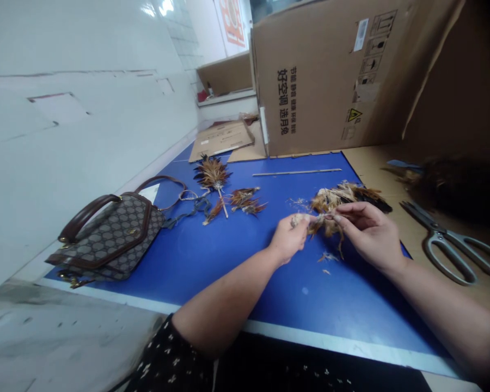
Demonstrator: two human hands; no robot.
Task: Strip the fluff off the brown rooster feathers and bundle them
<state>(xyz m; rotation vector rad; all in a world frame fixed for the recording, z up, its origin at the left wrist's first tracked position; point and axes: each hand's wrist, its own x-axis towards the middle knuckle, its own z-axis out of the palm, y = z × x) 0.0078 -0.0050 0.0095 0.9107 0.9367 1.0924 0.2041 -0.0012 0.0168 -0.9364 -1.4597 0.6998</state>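
Note:
My left hand [291, 235] is closed, its thumb and forefinger pinching the quill end of a brown feather [329, 225]. From the right, my right hand [369, 231] pinches the same small feather between thumb and fingertips. Just behind both hands lies a pile of brown, cream and black feathers [351, 193]. A few plucked tufts [329, 256] rest on the blue tabletop below them. Farther left lie a partly made feather duster [213, 177] with a thin stick handle and a small heap of loose feathers [247, 201].
Large scissors [445, 237] lie on cardboard at the right, beside a dark feather bundle [457, 188]. A thin stick [297, 172] lies toward the back. A patterned handbag [120, 237] stands at the left, near blue-grey cloth strips [191, 209]. A big cardboard box [322, 81] blocks the back.

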